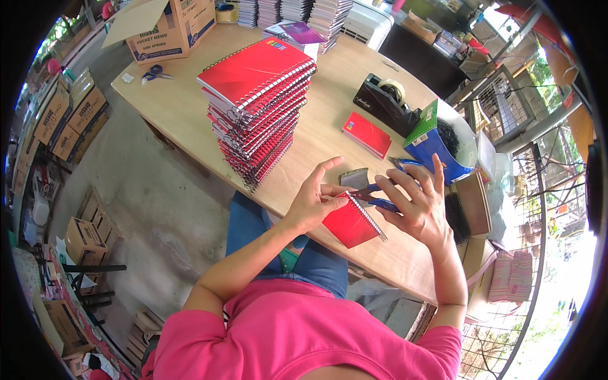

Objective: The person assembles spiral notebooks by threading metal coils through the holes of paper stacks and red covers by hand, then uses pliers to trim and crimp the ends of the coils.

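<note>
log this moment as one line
left hand holds small red spiral notebook | right hand holds blue-handled pliers at wire coil

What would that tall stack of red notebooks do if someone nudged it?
The stack might well tip or shed notebooks, being tall and unevenly layered. The smooth-looking top cover suggests upper ones could slide, though the wire coils along the edges may snag one another.

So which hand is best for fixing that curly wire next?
Probably the right hand: it holds the blue-handled tool near the far end of the wire spiral. The left hand grips the red notebook.
</note>
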`<state>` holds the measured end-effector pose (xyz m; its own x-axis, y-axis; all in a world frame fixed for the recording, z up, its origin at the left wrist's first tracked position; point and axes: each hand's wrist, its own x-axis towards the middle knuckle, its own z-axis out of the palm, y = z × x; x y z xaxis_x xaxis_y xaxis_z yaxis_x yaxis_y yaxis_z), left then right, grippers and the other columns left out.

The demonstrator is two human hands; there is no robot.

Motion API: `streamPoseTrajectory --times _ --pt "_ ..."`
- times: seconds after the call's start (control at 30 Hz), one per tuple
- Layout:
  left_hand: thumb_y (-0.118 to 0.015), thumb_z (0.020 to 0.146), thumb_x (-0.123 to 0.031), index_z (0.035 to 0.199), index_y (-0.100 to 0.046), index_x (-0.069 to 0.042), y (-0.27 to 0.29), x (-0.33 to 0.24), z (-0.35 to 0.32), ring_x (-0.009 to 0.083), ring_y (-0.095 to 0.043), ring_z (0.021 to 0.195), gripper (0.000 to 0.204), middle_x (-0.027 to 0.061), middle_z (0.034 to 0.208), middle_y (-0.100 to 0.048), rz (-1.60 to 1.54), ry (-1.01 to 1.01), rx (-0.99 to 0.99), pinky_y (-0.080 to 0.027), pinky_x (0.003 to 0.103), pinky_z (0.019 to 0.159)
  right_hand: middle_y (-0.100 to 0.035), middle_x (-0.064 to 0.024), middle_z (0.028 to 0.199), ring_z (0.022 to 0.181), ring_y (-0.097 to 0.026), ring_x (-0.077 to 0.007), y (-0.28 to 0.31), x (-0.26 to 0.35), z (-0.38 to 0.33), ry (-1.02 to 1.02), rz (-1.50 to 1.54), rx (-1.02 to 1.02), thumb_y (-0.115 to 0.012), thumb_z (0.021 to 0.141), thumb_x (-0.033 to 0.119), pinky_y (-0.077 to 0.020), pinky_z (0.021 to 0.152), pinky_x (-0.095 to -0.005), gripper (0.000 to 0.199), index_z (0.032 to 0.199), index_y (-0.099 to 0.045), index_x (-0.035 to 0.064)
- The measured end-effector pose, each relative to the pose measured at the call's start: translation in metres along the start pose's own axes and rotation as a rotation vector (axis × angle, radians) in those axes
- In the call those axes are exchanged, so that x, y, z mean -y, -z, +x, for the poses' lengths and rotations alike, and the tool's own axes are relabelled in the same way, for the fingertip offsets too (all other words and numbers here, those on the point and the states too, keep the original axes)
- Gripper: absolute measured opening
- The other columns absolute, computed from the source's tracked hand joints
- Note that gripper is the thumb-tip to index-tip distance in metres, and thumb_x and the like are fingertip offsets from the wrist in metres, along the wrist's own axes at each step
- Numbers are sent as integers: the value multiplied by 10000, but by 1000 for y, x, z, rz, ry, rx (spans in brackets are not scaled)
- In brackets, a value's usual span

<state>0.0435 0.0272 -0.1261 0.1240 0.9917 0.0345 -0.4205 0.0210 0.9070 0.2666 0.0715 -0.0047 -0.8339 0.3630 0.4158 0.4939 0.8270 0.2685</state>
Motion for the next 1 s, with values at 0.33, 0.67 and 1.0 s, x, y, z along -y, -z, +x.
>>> streamPoseTrajectory --times 0.33,0.67,1.0 --pt "-671 889 87 1555 -296 -102 -3 -5 -3 103 -678 915 787 157 1074 -728 145 23 -42 -550 242 797 -671 -31 1088 1044 -638 -209 6 0 6 177 -66 1 -827 674 221 -451 1050 -525 535 1184 -704 111" --pt "-646 965 -45 1253 -650 -14 -28 -126 -43 99 -660 829 290 56 1033 -711 540 -352 -87 -545 249 742 -697 -114 1103 1018 -644 -198 33 -32 -46 -715 611 -218 -730 825 56 -482 922 -319 360 1175 -695 -21" --pt "-655 938 -139 1145 -755 -55 90 -259 -4 98 -672 777 244 58 905 -778 1233 -582 -784 -511 264 677 -660 -85 923 860 -614 -157 -31 -23 -123 -995 679 -146 -717 880 112 -481 819 -292 303 1154 -704 -17"
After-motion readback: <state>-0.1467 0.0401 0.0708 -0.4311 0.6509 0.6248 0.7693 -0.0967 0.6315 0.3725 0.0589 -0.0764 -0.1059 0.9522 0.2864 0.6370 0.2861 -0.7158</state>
